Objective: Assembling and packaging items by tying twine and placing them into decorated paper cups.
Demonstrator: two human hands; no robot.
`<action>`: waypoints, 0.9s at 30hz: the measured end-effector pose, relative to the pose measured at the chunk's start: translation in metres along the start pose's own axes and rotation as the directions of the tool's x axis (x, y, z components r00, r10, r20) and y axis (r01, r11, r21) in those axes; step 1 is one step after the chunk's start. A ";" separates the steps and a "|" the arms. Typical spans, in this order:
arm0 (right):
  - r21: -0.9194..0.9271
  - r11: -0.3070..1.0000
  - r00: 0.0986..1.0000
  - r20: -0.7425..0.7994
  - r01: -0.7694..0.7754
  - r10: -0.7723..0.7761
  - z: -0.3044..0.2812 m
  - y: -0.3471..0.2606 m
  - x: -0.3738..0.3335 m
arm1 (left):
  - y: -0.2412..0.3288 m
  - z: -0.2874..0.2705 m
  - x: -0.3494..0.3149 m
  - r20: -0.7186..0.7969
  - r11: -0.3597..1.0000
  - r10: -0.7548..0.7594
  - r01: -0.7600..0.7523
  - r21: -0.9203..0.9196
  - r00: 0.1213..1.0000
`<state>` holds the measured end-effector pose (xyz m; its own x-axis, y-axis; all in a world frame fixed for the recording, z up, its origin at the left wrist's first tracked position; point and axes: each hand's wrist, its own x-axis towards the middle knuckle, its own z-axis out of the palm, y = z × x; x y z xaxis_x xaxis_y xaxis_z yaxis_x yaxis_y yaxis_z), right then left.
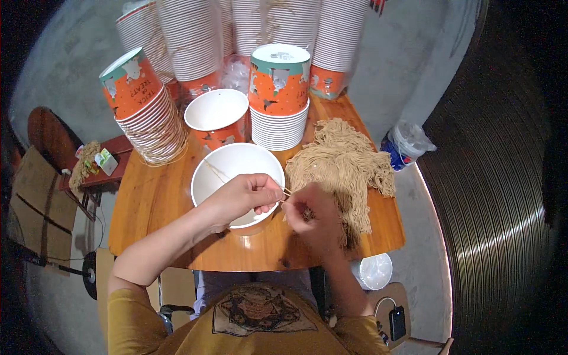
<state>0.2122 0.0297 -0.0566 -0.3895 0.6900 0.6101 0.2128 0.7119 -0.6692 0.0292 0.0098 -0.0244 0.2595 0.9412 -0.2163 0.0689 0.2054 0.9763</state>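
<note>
A white-lined paper bucket point(204, 183) stands mouth up in front of me at the table's near side. Over it, my left hand point(245, 195) pinches a thin tan cord point(287, 191) between thumb and fingers. To its right my right hand point(313, 216), slightly blurred, is closed on the same cord close by. Another stretch of tan cord point(214, 170) shows inside the bucket's far left wall. Just beyond my right hand lies a big heap of loose tan cords point(325, 157), partly covered by that hand.
An orange paper bucket point(216, 112) sits behind the first. A stack with cord handles point(148, 121) leans at left; another upturned stack point(279, 100) stands right of centre. Tall bagged stacks point(189, 41) line the back. A lined bin point(405, 142) is beyond the table's right edge.
</note>
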 end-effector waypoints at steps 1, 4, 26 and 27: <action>0.027 0.999 0.999 0.025 -0.043 0.042 0.000 -0.004 -0.001 | 0.000 0.000 0.000 0.006 1.000 -0.015 0.015 -0.005 1.000; -0.150 0.971 0.976 -0.083 0.185 -0.199 0.020 0.009 -0.011 | -0.006 -0.003 0.003 0.016 0.994 -0.078 0.079 -0.075 0.997; 0.287 0.914 0.950 -0.034 -0.288 0.310 0.011 0.005 -0.007 | 0.005 -0.002 -0.006 -0.005 0.998 -0.009 0.008 -0.069 1.000; 0.182 0.958 0.972 -0.039 -0.221 0.232 0.010 0.005 -0.005 | 0.005 0.000 -0.006 -0.019 0.999 0.034 -0.034 -0.005 0.999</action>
<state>0.2058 0.0288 -0.0674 -0.2943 0.8407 0.4546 0.1271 0.5058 -0.8532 0.0277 0.0050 -0.0183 0.2434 0.9525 -0.1829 0.0554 0.1746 0.9831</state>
